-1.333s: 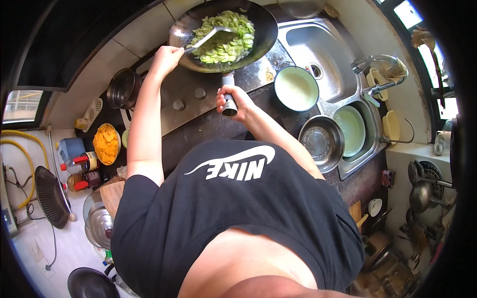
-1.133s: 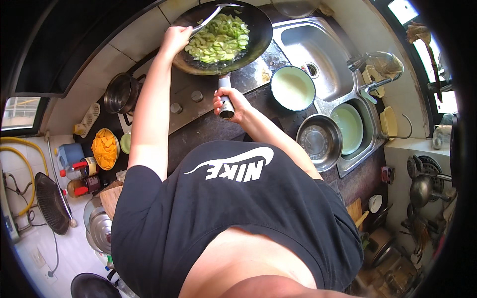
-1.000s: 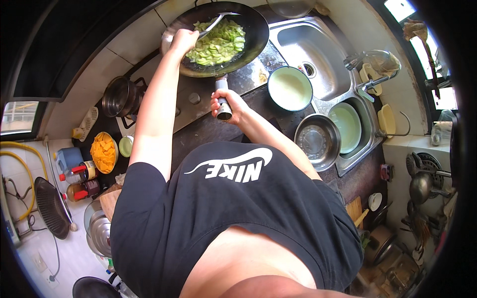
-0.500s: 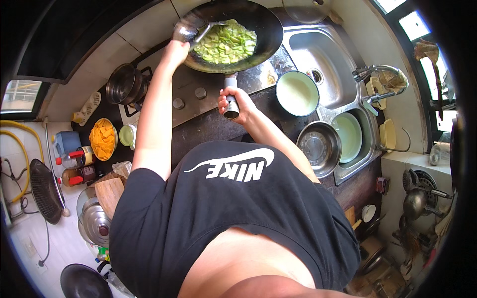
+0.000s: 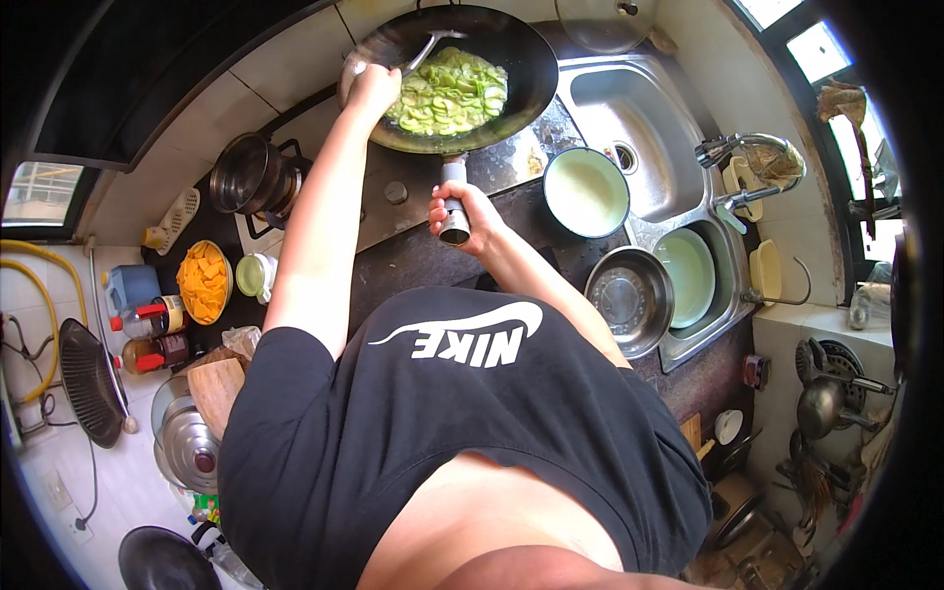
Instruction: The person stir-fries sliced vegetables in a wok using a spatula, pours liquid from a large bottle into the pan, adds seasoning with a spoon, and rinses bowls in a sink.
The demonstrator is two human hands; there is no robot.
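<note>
The wok [image 5: 511, 59] sits on the stove [image 5: 393, 197] at the far edge of the bench [image 5: 413, 261], filled with green vegetable slices [image 5: 447, 90]. The right hand [image 5: 460, 208] has its fingers closed around the wok handle [image 5: 453, 187]. The left hand [image 5: 372, 87] has its fingers closed on the spatula [image 5: 425, 49], whose blade rests among the slices. A white pot [image 5: 586, 192] stands just right of the handle, beside the sink [image 5: 639, 108].

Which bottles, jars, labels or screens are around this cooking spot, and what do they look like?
Red-capped bottle: left counter by the orange food bowl, lying sideways, pale body.
Dark jar: just below it, red cap, brownish.
Blue tub: left counter, boxy.
Shirt logo: white on the black shirt.
No screens visible.
</note>
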